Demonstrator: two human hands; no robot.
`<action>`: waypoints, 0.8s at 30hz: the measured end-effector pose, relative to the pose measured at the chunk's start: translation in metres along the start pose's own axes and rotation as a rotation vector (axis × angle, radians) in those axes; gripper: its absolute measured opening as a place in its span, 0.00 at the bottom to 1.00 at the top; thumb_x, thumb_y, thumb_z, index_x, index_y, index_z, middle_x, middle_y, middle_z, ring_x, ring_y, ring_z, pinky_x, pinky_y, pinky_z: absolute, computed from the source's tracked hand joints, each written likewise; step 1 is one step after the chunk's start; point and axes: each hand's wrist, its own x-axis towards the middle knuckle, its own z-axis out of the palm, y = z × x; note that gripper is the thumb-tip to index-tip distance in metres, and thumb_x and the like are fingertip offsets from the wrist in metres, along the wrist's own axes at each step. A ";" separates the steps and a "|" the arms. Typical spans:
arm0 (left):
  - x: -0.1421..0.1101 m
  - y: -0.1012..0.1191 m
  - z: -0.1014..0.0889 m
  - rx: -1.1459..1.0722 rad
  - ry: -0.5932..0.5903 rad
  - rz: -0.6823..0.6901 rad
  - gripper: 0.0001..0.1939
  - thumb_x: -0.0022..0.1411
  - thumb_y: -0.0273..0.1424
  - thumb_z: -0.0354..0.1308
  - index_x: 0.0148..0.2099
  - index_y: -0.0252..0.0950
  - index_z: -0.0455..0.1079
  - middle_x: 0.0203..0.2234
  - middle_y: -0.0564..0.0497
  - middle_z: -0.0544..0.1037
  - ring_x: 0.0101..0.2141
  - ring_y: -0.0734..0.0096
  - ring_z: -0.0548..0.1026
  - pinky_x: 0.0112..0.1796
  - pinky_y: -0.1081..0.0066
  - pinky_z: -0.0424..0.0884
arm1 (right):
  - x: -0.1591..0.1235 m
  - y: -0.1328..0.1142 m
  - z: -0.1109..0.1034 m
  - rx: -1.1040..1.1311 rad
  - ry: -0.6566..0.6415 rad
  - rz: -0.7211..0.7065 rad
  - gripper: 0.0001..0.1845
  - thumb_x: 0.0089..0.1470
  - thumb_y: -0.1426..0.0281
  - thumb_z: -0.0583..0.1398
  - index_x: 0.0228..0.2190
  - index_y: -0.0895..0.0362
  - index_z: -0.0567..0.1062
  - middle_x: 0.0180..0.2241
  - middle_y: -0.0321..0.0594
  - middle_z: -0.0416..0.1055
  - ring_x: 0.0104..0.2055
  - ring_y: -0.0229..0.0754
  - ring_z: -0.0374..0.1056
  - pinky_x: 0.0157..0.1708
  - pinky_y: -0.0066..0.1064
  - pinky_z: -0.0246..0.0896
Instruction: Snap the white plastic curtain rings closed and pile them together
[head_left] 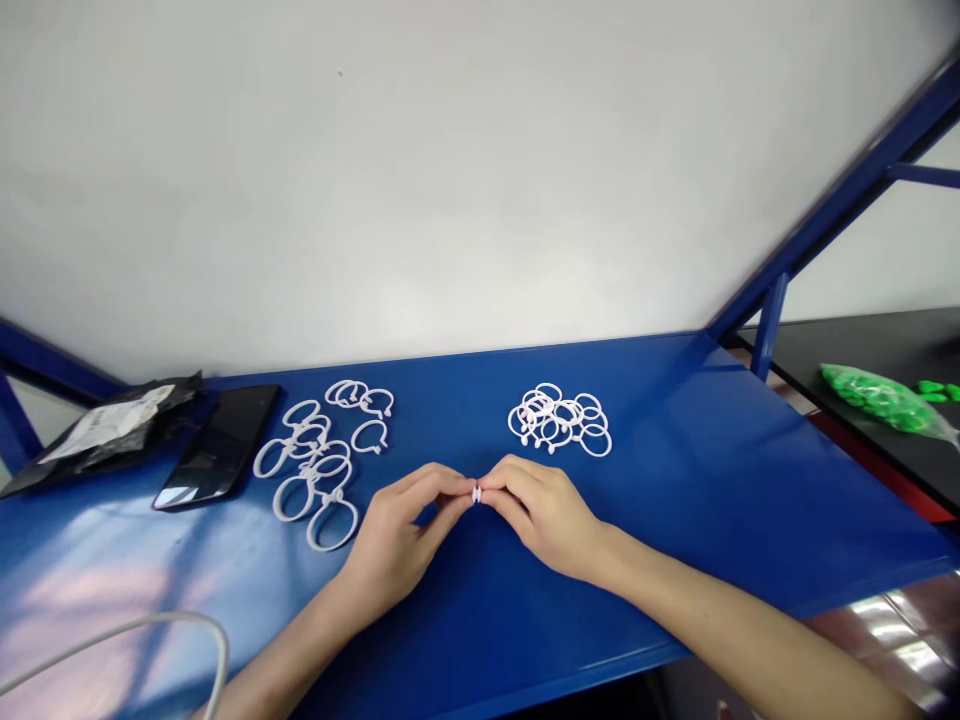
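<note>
White ring (pixel 476 493) pinched by fingers of both hands (pixel 397 540) (pixel 544 512), ring piles (pixel 319 455) (pixel 560 418) flanking.

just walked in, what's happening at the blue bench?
A person has both hands together over the blue table, the left hand and right hand pinching a small white ring piece between their fingertips. A loose spread of white rings lies to the left, and a tighter pile of white rings sits just beyond the hands. A dark phone and a black packet lie at the far left.
</note>
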 end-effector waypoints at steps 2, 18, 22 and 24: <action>0.000 0.000 0.002 0.005 0.008 0.009 0.04 0.68 0.28 0.61 0.42 0.39 0.76 0.34 0.51 0.84 0.33 0.71 0.82 0.35 0.74 0.78 | 0.000 -0.001 0.001 -0.025 0.006 0.005 0.13 0.72 0.66 0.54 0.39 0.56 0.76 0.36 0.40 0.78 0.36 0.38 0.74 0.35 0.29 0.68; -0.004 0.001 0.007 0.079 0.063 0.095 0.05 0.67 0.25 0.61 0.42 0.39 0.77 0.33 0.52 0.83 0.32 0.72 0.82 0.35 0.76 0.79 | -0.005 -0.004 0.004 -0.334 -0.034 -0.102 0.18 0.74 0.67 0.48 0.41 0.58 0.76 0.36 0.42 0.77 0.36 0.41 0.74 0.36 0.34 0.71; -0.007 0.003 0.009 0.120 0.075 0.198 0.08 0.68 0.23 0.59 0.45 0.40 0.76 0.34 0.52 0.82 0.32 0.75 0.81 0.36 0.77 0.78 | -0.008 -0.008 0.003 -0.360 -0.035 -0.125 0.18 0.73 0.69 0.48 0.39 0.58 0.76 0.35 0.42 0.77 0.34 0.40 0.73 0.34 0.33 0.70; -0.008 0.002 0.009 0.122 0.062 0.228 0.09 0.68 0.21 0.59 0.46 0.40 0.75 0.35 0.52 0.81 0.33 0.76 0.81 0.36 0.78 0.77 | -0.009 -0.009 0.002 -0.366 -0.037 -0.132 0.18 0.73 0.70 0.48 0.38 0.58 0.76 0.34 0.41 0.76 0.33 0.40 0.72 0.33 0.32 0.69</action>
